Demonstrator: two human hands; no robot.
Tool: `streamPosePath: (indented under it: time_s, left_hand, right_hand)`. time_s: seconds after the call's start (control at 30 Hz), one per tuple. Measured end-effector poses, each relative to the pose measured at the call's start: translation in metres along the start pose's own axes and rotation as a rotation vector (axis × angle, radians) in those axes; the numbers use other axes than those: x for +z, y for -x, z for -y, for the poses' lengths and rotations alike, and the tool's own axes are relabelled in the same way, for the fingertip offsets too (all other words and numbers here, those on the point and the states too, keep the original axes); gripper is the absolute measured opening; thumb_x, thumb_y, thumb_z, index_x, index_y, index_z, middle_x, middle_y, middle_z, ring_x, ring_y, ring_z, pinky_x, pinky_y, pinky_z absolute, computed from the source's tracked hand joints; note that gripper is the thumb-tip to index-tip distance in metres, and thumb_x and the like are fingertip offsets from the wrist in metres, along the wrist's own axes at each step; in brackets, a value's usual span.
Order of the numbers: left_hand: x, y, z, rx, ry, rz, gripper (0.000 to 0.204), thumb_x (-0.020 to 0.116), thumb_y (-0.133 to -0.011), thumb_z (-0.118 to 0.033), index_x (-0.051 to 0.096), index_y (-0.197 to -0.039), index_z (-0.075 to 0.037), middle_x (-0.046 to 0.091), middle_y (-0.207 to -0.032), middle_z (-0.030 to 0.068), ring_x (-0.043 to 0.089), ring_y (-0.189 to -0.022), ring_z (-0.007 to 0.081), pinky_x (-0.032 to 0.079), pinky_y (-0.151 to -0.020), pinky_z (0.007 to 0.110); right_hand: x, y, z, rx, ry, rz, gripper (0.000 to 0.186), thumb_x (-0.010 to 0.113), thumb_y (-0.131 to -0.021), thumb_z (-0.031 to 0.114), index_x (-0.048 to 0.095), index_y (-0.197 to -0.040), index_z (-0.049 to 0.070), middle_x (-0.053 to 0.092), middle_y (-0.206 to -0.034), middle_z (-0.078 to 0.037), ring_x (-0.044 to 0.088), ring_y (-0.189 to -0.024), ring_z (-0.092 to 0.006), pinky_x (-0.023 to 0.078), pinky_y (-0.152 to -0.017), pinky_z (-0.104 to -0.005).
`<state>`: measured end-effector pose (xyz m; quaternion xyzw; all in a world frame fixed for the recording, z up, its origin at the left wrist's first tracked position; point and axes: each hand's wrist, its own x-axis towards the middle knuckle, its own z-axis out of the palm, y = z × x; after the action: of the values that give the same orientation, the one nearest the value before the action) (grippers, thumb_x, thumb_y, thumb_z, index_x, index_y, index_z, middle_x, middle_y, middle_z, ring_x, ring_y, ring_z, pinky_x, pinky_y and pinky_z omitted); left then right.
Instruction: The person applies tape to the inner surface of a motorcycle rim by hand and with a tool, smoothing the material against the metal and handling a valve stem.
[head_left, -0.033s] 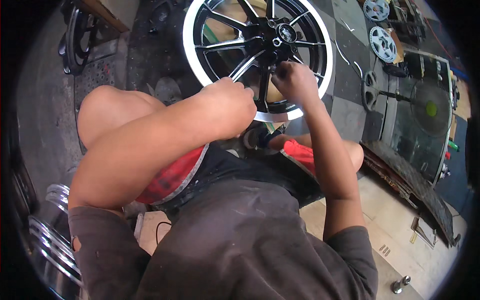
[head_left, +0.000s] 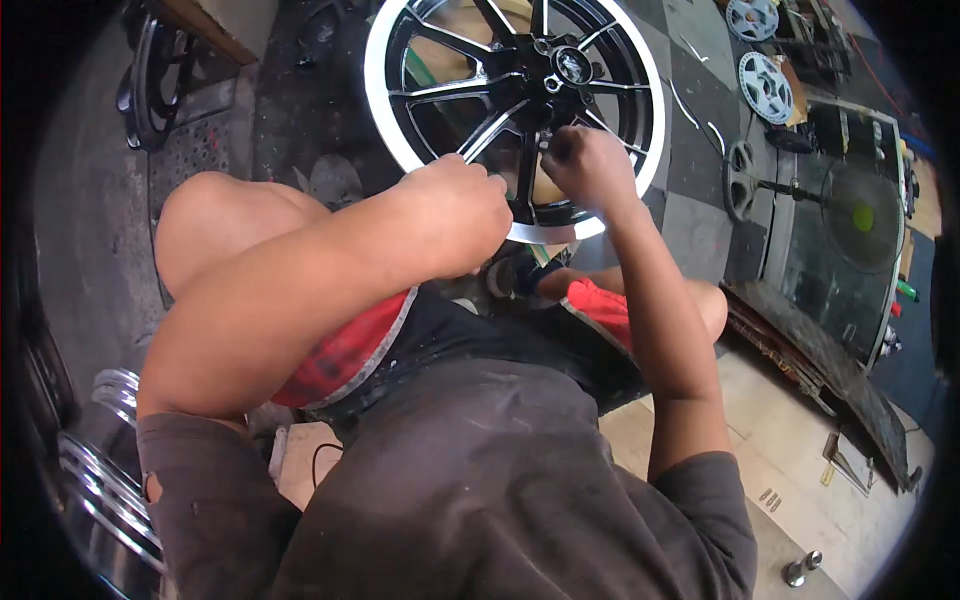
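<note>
A black wheel (head_left: 529, 70) with polished silver rim and spoke edges lies ahead of my legs, over a pale tan round piece partly visible between spokes. My left hand (head_left: 455, 215) is at the wheel's near-left edge, fingers curled on the rim, with its fingertips mostly hidden. My right hand (head_left: 588, 170) is bent in a pinch at the spokes just below the hub (head_left: 572, 66); whatever sits in those fingers is too dark and small to make out.
Two silver wheels (head_left: 765, 87) lie at upper right, near a standing fan (head_left: 860, 215) and a glass panel. A worn dark board (head_left: 810, 370) leans lower right. Stacked chrome rims (head_left: 110, 490) are at lower left. A wooden edge (head_left: 210, 25) is at upper left.
</note>
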<state>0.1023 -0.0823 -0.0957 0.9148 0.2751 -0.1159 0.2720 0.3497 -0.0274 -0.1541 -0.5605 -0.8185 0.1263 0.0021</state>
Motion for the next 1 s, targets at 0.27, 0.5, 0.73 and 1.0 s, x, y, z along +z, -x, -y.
streamPosePath:
  time_s: [0.27, 0.5, 0.73, 1.0]
  left_hand:
    - [0.004, 0.000, 0.001, 0.024, -0.078, -0.084, 0.034, 0.087, -0.083, -0.033, 0.082, -0.103, -0.006, 0.075, -0.109, 0.0118, 0.073, -0.108, 0.0292, 0.058, -0.090, 0.043]
    - [0.002, -0.005, 0.003, 0.020, -0.063, -0.053, 0.037, 0.087, -0.084, -0.034, 0.082, -0.105, -0.005, 0.074, -0.111, 0.0134, 0.072, -0.110, 0.0296, 0.058, -0.091, 0.043]
    - [0.007, -0.004, 0.004, 0.020, -0.067, -0.076, 0.036, 0.087, -0.084, -0.033, 0.082, -0.103, -0.003, 0.075, -0.108, 0.0141, 0.074, -0.104, 0.0306, 0.059, -0.087, 0.044]
    - [-0.001, -0.005, 0.001, 0.013, -0.065, -0.003, 0.039, 0.086, -0.085, -0.034, 0.078, -0.108, -0.003, 0.072, -0.112, 0.0151, 0.072, -0.108, 0.0318, 0.057, -0.091, 0.044]
  right_hand:
    - [-0.007, 0.003, 0.006, 0.071, 0.001, 0.162, 0.022, 0.077, -0.087, 0.028, 0.075, -0.088, 0.005, 0.075, -0.086, -0.019, 0.073, -0.084, -0.0420, 0.058, -0.075, -0.0499]
    - [0.007, -0.004, -0.005, -0.009, -0.047, -0.076, 0.020, 0.076, -0.088, 0.025, 0.076, -0.096, 0.007, 0.075, -0.091, -0.020, 0.072, -0.086, -0.0426, 0.057, -0.076, -0.0509]
    - [-0.009, 0.018, 0.017, 0.030, -0.037, 0.253, 0.020, 0.075, -0.082, 0.020, 0.077, -0.094, 0.005, 0.074, -0.087, -0.022, 0.072, -0.085, -0.0440, 0.057, -0.078, -0.0518]
    - [-0.016, 0.025, 0.013, 0.008, -0.115, 0.441, 0.025, 0.074, -0.080, 0.024, 0.075, -0.086, 0.000, 0.073, -0.082, -0.022, 0.072, -0.079, -0.0425, 0.057, -0.077, -0.0490]
